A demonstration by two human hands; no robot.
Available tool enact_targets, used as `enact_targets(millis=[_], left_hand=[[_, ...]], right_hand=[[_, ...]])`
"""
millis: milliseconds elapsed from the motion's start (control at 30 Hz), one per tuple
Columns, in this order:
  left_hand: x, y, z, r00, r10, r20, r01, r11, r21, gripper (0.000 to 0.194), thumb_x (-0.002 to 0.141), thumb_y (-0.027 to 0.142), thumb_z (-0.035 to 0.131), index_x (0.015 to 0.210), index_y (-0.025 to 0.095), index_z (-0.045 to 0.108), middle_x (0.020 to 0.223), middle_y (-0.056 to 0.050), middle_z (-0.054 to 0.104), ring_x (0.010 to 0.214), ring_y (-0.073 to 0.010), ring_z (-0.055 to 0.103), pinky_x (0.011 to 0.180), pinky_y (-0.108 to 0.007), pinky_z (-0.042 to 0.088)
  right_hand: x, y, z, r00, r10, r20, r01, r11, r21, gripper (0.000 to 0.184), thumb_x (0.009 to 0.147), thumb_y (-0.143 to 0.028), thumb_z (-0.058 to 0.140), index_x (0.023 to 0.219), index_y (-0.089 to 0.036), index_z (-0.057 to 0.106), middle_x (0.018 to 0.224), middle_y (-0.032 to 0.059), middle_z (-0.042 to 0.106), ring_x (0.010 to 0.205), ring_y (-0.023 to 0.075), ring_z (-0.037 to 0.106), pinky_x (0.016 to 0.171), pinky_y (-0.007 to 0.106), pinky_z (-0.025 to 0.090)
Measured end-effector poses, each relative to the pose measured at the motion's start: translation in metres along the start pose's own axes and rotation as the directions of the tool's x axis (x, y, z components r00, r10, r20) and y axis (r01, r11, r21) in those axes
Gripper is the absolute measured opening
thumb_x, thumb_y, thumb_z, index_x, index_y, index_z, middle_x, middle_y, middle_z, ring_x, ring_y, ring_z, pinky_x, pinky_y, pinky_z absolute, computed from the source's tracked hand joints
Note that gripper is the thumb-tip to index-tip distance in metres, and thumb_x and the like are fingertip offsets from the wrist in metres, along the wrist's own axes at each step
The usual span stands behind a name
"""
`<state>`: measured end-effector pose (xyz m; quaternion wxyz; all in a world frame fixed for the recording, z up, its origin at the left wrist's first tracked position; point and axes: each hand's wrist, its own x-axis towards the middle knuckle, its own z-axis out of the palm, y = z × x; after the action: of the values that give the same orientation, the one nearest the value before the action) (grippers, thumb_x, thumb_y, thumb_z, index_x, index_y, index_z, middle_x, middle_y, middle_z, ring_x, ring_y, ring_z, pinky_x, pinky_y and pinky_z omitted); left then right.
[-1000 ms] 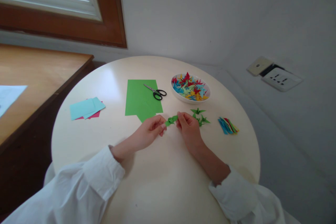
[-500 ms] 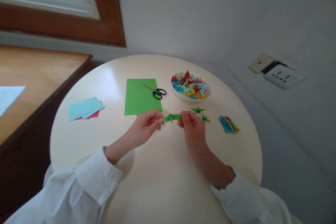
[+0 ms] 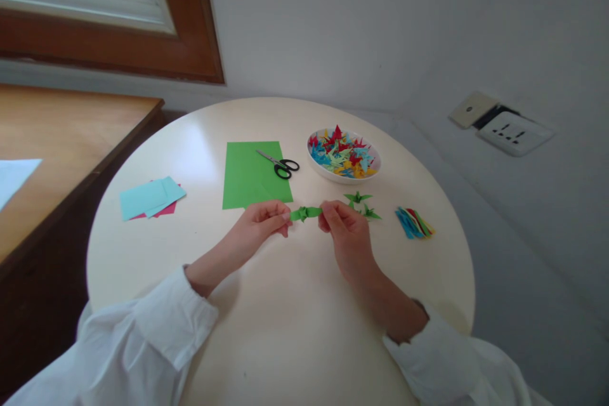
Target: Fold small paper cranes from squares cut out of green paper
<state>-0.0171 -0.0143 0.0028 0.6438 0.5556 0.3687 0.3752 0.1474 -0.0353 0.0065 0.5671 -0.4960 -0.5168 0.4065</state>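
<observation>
Rnd white table [image 3: 285, 342] fills mid & lower frame, w/ grn sheet [image 3: 247, 171] just above ctr, white bowl [image 3: 333, 176] of multicol. folded bits [image 3: 340, 152] to its R, lt-blue cards [image 3: 140, 198] over red paper [image 3: 168, 209] at L. L hand [image 3: 261, 222] & R hand [image 3: 347, 228] nr ctr; scissors [image 3: 281, 166] across sheet's R edge, col. strips [image 3: 415, 223] at R. Smallest: loose grn folded pcs [image 3: 358, 197] just above R hand, & held grn folded pc [image 3: 303, 213] betw. hands, fingers of each pinching one end.
</observation>
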Motion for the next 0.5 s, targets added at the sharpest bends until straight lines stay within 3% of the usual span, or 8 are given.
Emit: enact_targets(millis=[133,300,400,500], left_hand=[[0.001,-0.001,0.001,0.998,-0.056,-0.04,0.054,0.998,-0.036,0.023,0.073,0.035,0.06,0.062,0.015,0.055,0.06,0.0,0.053,0.06,-0.0106,0.048,0.061,-0.025,0.036],[0.003,-0.004,0.001,0.992,-0.091,-0.089,0.091,0.996,-0.001,0.023,0.071,0.035,0.062,0.064,0.015,0.055,0.06,0.001,0.054,0.059,-0.0103,0.048,0.059,-0.024,0.035],[0.004,-0.005,0.0,0.99,-0.093,-0.107,0.098,0.994,0.042,0.024,0.07,0.036,0.062,0.063,0.015,0.054,0.058,0.002,0.053,0.057,-0.0098,0.047,0.057,-0.023,0.033],[0.004,-0.007,0.0,0.993,-0.082,-0.087,0.087,0.994,0.063,0.025,0.071,0.037,0.062,0.062,0.015,0.054,0.058,0.002,0.052,0.056,-0.0093,0.047,0.057,-0.023,0.034]], right_hand=[[0.005,0.007,-0.004,0.999,-0.034,0.003,0.034,0.997,-0.07,0.035,0.081,-0.045,0.052,0.058,-0.018,0.054,0.051,-0.0036,0.045,0.05,0.0097,0.04,0.05,0.025,0.033],[0.009,0.016,-0.01,0.987,-0.156,0.037,0.159,0.975,-0.157,0.033,0.086,-0.045,0.045,0.089,-0.018,0.063,0.068,0.0012,0.058,0.06,0.012,0.051,0.055,0.026,0.041],[0.006,0.013,-0.01,0.962,-0.251,0.104,0.269,0.933,-0.238,0.028,0.084,-0.039,0.05,0.102,-0.019,0.061,0.079,0.003,0.063,0.069,0.0133,0.056,0.062,0.027,0.045],[0.003,0.011,-0.008,0.932,-0.329,0.152,0.363,0.864,-0.348,0.022,0.081,-0.031,0.055,0.099,-0.019,0.062,0.083,0.0033,0.064,0.071,0.0135,0.057,0.063,0.027,0.046]])
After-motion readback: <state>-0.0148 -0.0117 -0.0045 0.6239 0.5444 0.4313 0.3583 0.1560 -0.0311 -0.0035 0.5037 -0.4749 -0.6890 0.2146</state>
